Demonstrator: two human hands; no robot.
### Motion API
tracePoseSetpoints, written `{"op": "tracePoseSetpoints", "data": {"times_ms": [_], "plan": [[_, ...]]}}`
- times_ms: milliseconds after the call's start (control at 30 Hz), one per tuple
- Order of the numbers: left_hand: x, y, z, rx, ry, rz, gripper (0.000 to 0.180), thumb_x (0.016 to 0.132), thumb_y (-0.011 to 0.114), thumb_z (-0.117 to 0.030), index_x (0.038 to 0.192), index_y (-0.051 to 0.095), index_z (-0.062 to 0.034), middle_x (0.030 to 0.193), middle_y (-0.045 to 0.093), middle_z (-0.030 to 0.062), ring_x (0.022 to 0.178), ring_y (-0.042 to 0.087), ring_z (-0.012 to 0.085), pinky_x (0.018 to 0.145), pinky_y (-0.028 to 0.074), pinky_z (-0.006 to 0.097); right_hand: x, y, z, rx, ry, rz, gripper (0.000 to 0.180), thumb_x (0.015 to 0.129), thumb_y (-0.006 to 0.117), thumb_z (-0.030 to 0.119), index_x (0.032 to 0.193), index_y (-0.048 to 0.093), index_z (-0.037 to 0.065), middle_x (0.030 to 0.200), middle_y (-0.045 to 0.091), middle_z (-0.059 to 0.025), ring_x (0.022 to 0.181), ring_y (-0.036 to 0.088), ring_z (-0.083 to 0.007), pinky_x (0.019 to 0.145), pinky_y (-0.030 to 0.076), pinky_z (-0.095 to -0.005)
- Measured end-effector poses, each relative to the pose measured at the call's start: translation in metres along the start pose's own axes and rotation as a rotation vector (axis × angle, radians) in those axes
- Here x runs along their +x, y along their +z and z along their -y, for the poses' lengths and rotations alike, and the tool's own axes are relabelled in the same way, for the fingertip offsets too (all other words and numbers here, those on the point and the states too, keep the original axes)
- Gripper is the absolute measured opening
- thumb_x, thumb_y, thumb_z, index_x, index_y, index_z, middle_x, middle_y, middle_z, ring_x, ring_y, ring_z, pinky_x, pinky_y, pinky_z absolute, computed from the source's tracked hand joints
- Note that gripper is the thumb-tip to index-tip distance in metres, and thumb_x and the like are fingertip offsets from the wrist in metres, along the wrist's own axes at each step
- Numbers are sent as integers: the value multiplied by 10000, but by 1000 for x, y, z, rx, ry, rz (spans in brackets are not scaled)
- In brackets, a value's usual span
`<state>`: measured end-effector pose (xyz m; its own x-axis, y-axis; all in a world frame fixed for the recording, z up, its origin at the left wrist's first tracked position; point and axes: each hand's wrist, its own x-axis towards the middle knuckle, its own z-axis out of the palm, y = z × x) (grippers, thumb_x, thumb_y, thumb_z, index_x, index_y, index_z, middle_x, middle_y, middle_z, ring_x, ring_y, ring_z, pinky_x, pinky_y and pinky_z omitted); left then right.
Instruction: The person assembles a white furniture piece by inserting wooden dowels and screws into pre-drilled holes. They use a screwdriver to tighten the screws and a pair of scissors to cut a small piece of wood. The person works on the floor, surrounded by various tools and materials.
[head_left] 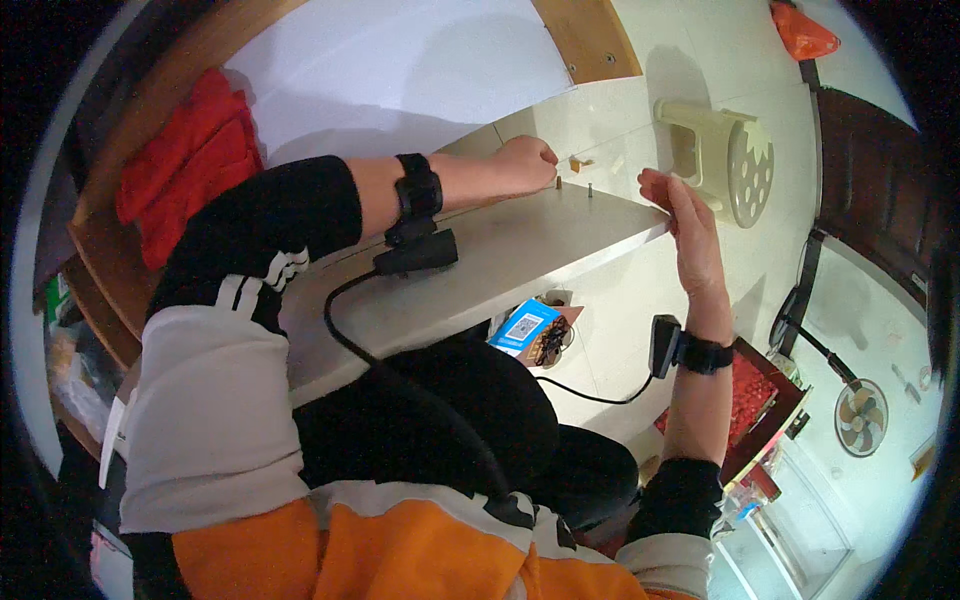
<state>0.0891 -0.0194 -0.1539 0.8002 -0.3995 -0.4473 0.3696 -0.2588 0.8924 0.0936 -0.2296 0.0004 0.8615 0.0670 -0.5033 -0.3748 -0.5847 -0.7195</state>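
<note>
A long pale panel (pixel 500 245) lies over my lap, its far end reaching toward the tiled floor. Two small pegs stick up near that end: a brownish one like a dowel (pixel 559 183) and a thin metallic one like a bolt (pixel 590 190). My left hand (pixel 526 166) rests along the panel's left edge beside the brownish peg. Its fingers are curled closed, and whatever they hold is hidden. At the panel's far right corner is my right hand (pixel 692 230), fingers stretched out and palm side against the corner.
A white board with a wooden frame (pixel 590 45) lies ahead on the left, near a red cloth (pixel 195 160). A cream plastic stool (pixel 735 165) stands far right. A small brown piece (pixel 580 165) and a blue card (pixel 525 328) lie on the floor. Cables run from my wrist devices.
</note>
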Motion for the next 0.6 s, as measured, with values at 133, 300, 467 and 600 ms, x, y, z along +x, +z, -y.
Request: {"op": "tracePoseSetpoints", "data": {"times_ms": [133,300,467,600], "plan": [[9,-1,-3,-51,-92,57,369,866,564,-181,1178,620,8,1067,656,118,931,623,189,776,524,313,-11,9,-21,77,-43,-79,457,988,463,403,1144,661,22,1080,655,-68,982,551,-135,869,402,-275],[16,-7,-14,-167,-152,52,383,870,555,-169,1205,602,12,1080,642,110,920,616,172,742,529,294,-11,18,-26,48,-16,-102,450,990,459,398,1156,653,27,1090,655,-72,987,543,-134,849,391,-265],[28,0,-3,-183,-251,126,391,871,562,-147,1233,586,-3,1058,640,100,904,615,168,723,530,293,-11,25,-30,107,-79,-167,435,980,484,393,1180,637,39,1116,640,-60,1011,532,-132,855,387,-264],[40,11,17,-268,-337,266,327,864,599,-110,1181,627,-34,1008,651,60,871,617,146,692,525,280,-10,32,-38,176,-33,-263,423,974,495,379,1199,618,43,1153,621,-48,1033,523,-131,869,383,-264]]}}
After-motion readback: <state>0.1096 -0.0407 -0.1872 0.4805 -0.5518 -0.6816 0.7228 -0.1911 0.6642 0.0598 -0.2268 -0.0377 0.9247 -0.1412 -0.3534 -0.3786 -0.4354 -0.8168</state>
